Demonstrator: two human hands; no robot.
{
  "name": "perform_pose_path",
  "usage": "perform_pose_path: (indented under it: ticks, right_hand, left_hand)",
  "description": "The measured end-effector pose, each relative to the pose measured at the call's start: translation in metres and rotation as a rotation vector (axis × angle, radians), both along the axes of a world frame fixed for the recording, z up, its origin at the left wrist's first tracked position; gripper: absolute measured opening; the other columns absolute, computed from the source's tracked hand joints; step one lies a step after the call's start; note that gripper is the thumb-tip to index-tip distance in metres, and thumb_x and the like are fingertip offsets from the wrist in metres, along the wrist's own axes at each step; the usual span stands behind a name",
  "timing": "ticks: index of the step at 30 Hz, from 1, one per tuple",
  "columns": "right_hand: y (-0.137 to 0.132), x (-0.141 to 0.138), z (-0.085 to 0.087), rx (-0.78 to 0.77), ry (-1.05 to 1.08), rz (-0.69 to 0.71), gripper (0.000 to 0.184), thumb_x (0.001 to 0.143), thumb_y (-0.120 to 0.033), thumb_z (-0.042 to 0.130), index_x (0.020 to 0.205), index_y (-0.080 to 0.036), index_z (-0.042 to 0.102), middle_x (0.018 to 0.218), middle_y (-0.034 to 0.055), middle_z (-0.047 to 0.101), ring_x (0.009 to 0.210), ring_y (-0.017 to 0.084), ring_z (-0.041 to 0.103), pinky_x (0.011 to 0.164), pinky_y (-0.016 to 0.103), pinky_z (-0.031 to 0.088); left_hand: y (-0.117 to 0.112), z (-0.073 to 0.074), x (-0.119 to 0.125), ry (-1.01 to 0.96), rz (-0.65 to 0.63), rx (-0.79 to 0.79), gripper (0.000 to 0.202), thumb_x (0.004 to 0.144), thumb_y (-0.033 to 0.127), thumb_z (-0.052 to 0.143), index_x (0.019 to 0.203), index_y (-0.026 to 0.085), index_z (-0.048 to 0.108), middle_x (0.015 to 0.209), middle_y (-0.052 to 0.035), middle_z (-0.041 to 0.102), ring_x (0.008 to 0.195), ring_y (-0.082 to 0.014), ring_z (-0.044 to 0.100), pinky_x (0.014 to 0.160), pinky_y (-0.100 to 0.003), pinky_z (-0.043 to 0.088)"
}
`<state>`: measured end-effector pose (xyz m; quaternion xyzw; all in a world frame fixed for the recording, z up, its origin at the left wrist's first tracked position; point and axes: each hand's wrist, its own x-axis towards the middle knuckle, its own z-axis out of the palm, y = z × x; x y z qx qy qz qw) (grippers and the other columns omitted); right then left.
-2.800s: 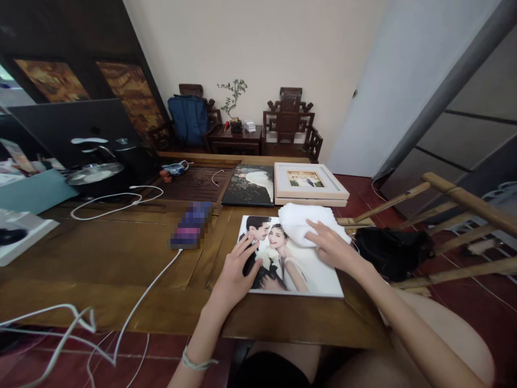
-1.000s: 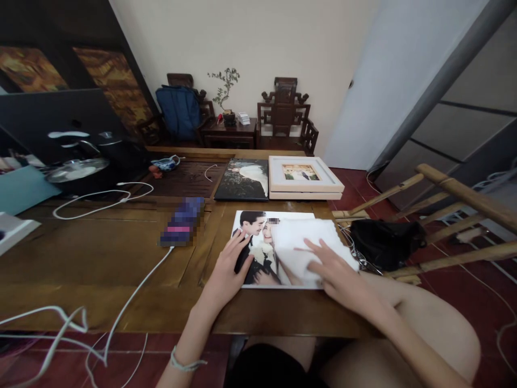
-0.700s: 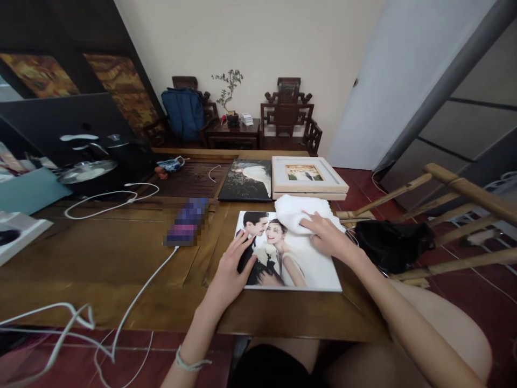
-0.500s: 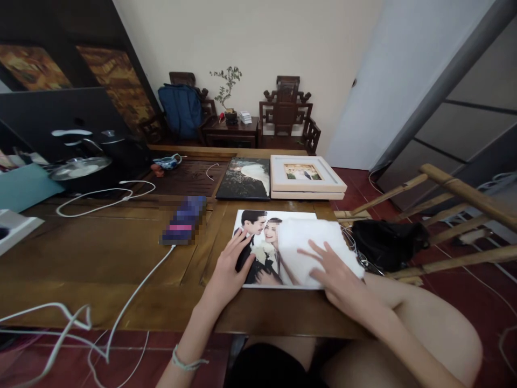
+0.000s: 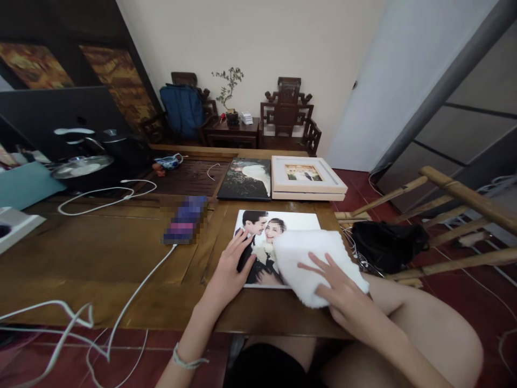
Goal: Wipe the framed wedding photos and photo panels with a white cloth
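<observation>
Wooden table (image 5: 121, 264): spans the scene from the left to the middle right, its near edge in front of the person's lap.
Bamboo chair (image 5: 464, 198): at the right, beyond the table's side, with a black bag (image 5: 388, 245) near its rails.
Blue backpack (image 5: 182, 110): on a dark carved chair at the far left of centre.
Framed picture (image 5: 278, 178): pale-framed, lying flat at the far right of the table.
Photo panel (image 5: 264, 256): flat on the table near the right end, showing two people and white flowers; its right part is mostly covered.
Dark panel (image 5: 246, 180): just left of the frame, far side of the table.
White cloth (image 5: 301, 253): over the photo panel's right part, extending past its near edge.
Right hand (image 5: 341, 285): on the cloth, open, fingers apart.
Left hand (image 5: 232, 264): open, fingers spread on the photo panel's left edge.
Phone (image 5: 186, 221): blurred, left of the photo panel, a white cable (image 5: 150, 277) running from its near end.
Bracelet (image 5: 189, 364): pale, around the left wrist.
</observation>
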<state>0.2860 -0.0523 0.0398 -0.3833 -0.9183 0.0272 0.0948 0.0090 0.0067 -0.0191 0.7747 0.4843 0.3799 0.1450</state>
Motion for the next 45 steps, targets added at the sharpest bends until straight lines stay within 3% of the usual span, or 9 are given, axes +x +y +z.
perform_pose_path:
  ticks: [5, 10, 19, 23, 28, 33, 36, 40, 45]
  right_hand:
    - [0.068, 0.002, -0.004, -0.012, -0.012, -0.067, 0.058, 0.06, 0.009, 0.036, 0.107, -0.014, 0.06, 0.138, 0.0163, 0.048, 0.137, 0.029, 0.028, 0.11, 0.055, 0.026]
    - [0.098, -0.013, -0.006, 0.006, -0.05, -0.159, 0.06, 0.06, 0.011, 0.036, 0.105, -0.016, 0.064, 0.146, 0.0094, 0.04, 0.138, 0.033, 0.02, 0.109, 0.061, 0.021]
    - [-0.021, -0.03, -0.012, -0.009, -0.064, 0.022, 0.026, 0.074, 0.003, 0.05, 0.076, -0.017, 0.068, 0.151, 0.0065, 0.029, 0.138, 0.04, 0.015, 0.107, 0.066, 0.02]
    - [-0.042, -0.042, -0.015, -0.076, -0.05, 0.062, 0.017, 0.078, -0.007, 0.057, 0.075, -0.02, 0.068, 0.153, 0.0034, 0.025, 0.138, 0.042, 0.013, 0.106, 0.068, 0.019]
    - [0.021, -0.048, 0.003, -0.195, -0.05, -0.01, 0.054, 0.065, 0.007, 0.045, 0.106, -0.023, 0.066, 0.149, 0.0025, 0.034, 0.14, 0.032, 0.014, 0.11, 0.061, 0.017]
    - [0.11, -0.048, 0.014, -0.157, 0.006, -0.105, 0.061, 0.064, 0.007, 0.04, 0.113, -0.021, 0.063, 0.137, 0.0087, 0.051, 0.137, 0.031, 0.028, 0.107, 0.06, 0.022]
    - [0.127, -0.052, 0.009, -0.113, 0.011, -0.18, 0.066, 0.063, 0.008, 0.037, 0.118, -0.018, 0.059, 0.128, 0.0114, 0.058, 0.136, 0.03, 0.029, 0.106, 0.062, 0.021]
    - [0.095, -0.06, -0.001, -0.064, 0.017, -0.191, 0.054, 0.07, 0.003, 0.044, 0.115, -0.021, 0.061, 0.141, 0.0083, 0.046, 0.139, 0.032, 0.022, 0.108, 0.065, 0.014]
    - [0.009, -0.073, -0.01, -0.119, -0.019, -0.096, 0.046, 0.071, 0.001, 0.05, 0.106, -0.024, 0.067, 0.151, 0.0052, 0.031, 0.14, 0.035, 0.012, 0.109, 0.066, 0.011]
  left_hand:
    - [0.0, -0.001, -0.002, 0.035, -0.011, -0.033, 0.039, 0.093, 0.029, 0.046, 0.131, 0.02, 0.045, 0.143, -0.0133, 0.044, 0.138, -0.0242, 0.032, 0.109, -0.05, 0.033]
    - [-0.002, -0.001, -0.002, 0.026, -0.002, -0.073, 0.038, 0.095, 0.026, 0.041, 0.133, 0.022, 0.044, 0.145, -0.0112, 0.042, 0.138, -0.023, 0.031, 0.109, -0.051, 0.031]
    - [-0.001, -0.004, 0.0, -0.015, 0.005, -0.026, 0.037, 0.095, 0.022, 0.039, 0.131, 0.021, 0.046, 0.144, -0.0109, 0.043, 0.137, -0.0225, 0.033, 0.11, -0.05, 0.032]
    - [-0.001, -0.005, 0.0, -0.015, 0.002, -0.014, 0.038, 0.095, 0.021, 0.038, 0.133, 0.023, 0.044, 0.145, -0.0098, 0.042, 0.138, -0.0216, 0.032, 0.111, -0.049, 0.031]
    - [-0.001, -0.006, -0.002, -0.003, -0.012, -0.022, 0.04, 0.095, 0.021, 0.037, 0.135, 0.021, 0.042, 0.145, -0.0114, 0.041, 0.138, -0.0212, 0.031, 0.111, -0.049, 0.03]
    - [0.001, -0.004, -0.002, -0.007, -0.018, -0.04, 0.04, 0.096, 0.022, 0.037, 0.135, 0.02, 0.042, 0.144, -0.0114, 0.043, 0.138, -0.0212, 0.032, 0.111, -0.049, 0.03]
    - [0.001, -0.004, -0.002, -0.022, -0.027, -0.03, 0.04, 0.095, 0.023, 0.037, 0.135, 0.021, 0.043, 0.143, -0.0109, 0.045, 0.137, -0.0215, 0.033, 0.112, -0.048, 0.03]
    - [0.001, -0.005, -0.001, -0.037, -0.01, -0.031, 0.041, 0.096, 0.023, 0.035, 0.137, 0.021, 0.042, 0.145, -0.0105, 0.043, 0.137, -0.0218, 0.033, 0.112, -0.048, 0.029]
    - [-0.001, -0.002, -0.001, -0.033, -0.018, -0.041, 0.043, 0.097, 0.021, 0.031, 0.139, 0.021, 0.038, 0.146, -0.0103, 0.041, 0.138, -0.0214, 0.032, 0.113, -0.048, 0.028]
